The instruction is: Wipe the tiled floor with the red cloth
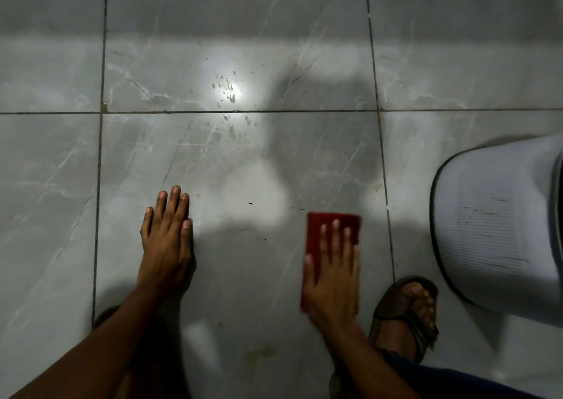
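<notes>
A folded red cloth (329,231) lies flat on the grey marbled tiled floor (243,161). My right hand (333,273) presses down on it with the fingers spread over its top; the hand looks slightly blurred. My left hand (167,240) rests palm down on the same tile, to the left of the cloth, fingers together and holding nothing. Water drops and small stains (227,91) sit farther ahead on the floor, under a bright light reflection, across the grout line.
A white ribbed plastic container (499,222) stands at the right edge, close to the cloth. My right foot in a brown sandal (408,310) is planted just right of my right hand. Small dark specks (250,204) lie between the hands.
</notes>
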`<state>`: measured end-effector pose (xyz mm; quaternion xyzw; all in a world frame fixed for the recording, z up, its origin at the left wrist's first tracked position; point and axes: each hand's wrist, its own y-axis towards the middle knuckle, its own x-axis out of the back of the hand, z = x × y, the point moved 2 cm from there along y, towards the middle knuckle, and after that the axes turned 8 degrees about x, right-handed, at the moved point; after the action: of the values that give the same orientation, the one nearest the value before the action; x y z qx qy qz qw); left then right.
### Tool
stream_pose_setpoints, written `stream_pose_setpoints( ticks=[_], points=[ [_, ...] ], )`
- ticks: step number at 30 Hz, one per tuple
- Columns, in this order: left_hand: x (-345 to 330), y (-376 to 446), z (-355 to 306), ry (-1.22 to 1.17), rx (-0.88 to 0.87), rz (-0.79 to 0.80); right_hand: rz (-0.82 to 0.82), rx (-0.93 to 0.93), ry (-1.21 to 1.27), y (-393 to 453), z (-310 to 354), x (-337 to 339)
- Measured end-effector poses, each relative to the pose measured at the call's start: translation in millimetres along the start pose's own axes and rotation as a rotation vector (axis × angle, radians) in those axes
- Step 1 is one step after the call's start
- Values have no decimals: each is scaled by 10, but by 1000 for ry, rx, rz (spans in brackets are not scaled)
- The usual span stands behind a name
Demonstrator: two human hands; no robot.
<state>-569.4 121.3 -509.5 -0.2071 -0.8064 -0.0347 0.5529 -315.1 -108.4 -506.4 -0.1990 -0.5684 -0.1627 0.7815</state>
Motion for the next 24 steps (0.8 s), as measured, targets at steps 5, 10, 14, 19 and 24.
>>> stream_pose_setpoints(
  ticks=[5,10,14,19,24],
  points=[
    [50,13,-19,-34,16,36,-103,-216,6,1072,-665,370],
    [96,-18,-79,-54,15,6,-58,-114,16,1132,13,158],
    [117,2,-82,-58,12,5,48,195,61,253,935,-211],
    [115,33,-47,-57,0,4,187,388,-37,-1205,1357,-542],
    [89,25,-47,-46,-5,-10,152,278,-66,-1501,926,-456]
  ],
)
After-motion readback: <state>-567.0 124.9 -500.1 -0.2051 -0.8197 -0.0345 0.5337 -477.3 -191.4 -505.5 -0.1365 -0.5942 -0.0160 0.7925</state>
